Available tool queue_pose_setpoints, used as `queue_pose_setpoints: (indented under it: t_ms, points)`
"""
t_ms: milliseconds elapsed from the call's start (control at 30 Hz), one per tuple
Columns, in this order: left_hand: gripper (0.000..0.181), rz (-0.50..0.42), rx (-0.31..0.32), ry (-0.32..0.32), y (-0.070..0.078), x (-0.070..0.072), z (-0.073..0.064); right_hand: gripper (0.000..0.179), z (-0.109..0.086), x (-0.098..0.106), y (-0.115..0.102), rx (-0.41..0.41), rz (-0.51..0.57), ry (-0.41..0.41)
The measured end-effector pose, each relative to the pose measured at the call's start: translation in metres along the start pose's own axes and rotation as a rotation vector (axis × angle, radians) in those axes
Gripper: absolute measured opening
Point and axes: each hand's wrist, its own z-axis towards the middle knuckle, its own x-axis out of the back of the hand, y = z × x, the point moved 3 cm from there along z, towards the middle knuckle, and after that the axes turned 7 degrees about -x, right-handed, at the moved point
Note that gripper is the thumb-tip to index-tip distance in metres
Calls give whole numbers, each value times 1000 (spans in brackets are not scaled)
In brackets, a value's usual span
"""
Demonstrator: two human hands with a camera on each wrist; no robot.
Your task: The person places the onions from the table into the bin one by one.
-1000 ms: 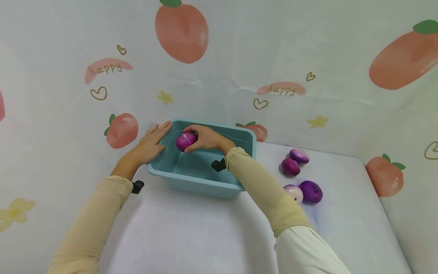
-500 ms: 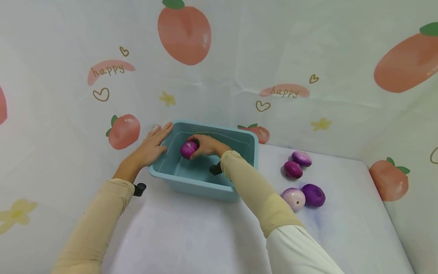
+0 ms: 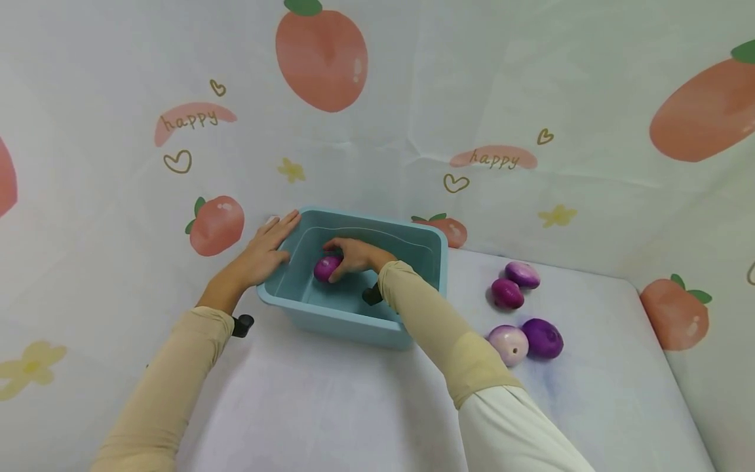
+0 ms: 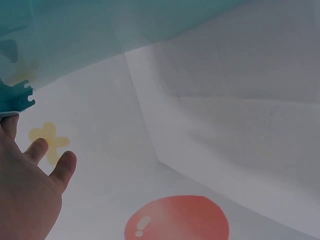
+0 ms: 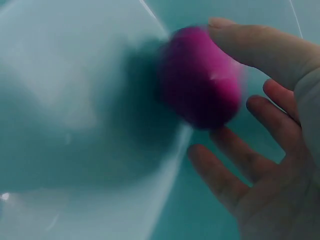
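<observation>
The magenta onion [image 3: 326, 269] was low inside the blue bin [image 3: 348, 331], toward its left end, and looked blurred from your right wrist (whether it sat on the bin's floor, I could not tell). Your right hand [image 3: 352, 254] reached in around it with the fingers spread apart, not wrapped about it — your thumb lapped over one edge, and a fingertip lay at or just beside the opposite edge. Whether that fingertip touched the onion was unclear.

Your left hand [image 3: 261, 259] lay over the bin's left rim, fingers extended and thumb held apart, with nothing in its grasp.

Right of the bin, on the white table [image 3: 330, 400], you had four more onions in two pairs: a violet-and-white onion [image 3: 522, 275] beside a deep pink onion [image 3: 507, 294], and nearer you a pale onion [image 3: 508, 345] next to a dark purple onion [image 3: 542, 339]. Behind everything stood a white backdrop [image 3: 366, 177] printed with red fruit, hearts and "happy".
</observation>
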Motion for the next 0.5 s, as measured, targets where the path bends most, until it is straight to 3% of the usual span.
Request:
queue_pose_setpoints:
  t_ms: [333,500]
  points:
    - [80,-1,8,4,0,1,-1,81,-4,3,-3,16,16,-14]
    - [81,-3,11,0,-1,0,0,81,-19,15,-18,67,83,-18]
